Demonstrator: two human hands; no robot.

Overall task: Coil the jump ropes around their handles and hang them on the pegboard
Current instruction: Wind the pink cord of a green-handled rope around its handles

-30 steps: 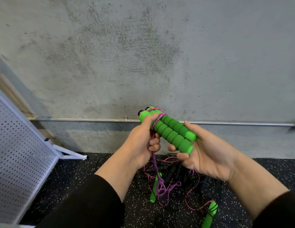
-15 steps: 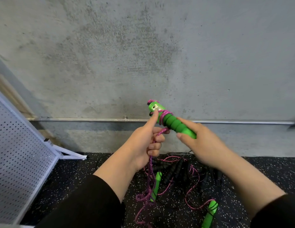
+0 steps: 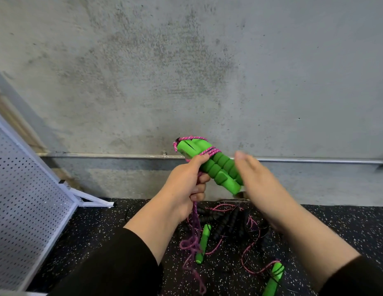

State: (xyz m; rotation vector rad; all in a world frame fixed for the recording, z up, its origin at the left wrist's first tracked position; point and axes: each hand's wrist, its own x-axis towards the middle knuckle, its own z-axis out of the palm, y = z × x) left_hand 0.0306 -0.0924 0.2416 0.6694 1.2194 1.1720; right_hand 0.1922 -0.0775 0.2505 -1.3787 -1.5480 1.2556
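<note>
I see two green handles [image 3: 216,167] held side by side up in front of the concrete wall [image 3: 186,71], tilted w/ their caps up-left. Pink rope [image 3: 208,151] loops over the caps & makes approx two turns round the pair near the top. My left hand [image 3: 186,184] is curled round the rope, thumb pressed on the near handle just below the turns; rope tail hangs down from the fist to the floor [image 3: 100,221]. Right hand [image 3: 259,182] is blurred, fingers straight, lying along the right side of the handles; can't tell if it grips them. Hands are close together, handles between them.

On the speckled black floor below: tangled pile [image 3: 229,223] of pink & thin black cords w/ several black ribbed handles, count unclear. Two more green handles lie there, one [image 3: 203,242] centre, one [image 3: 274,278] near right.

One white pegboard [image 3: 21,199] leans at left. One metal pipe [image 3: 314,160] runs along the wall base.
</note>
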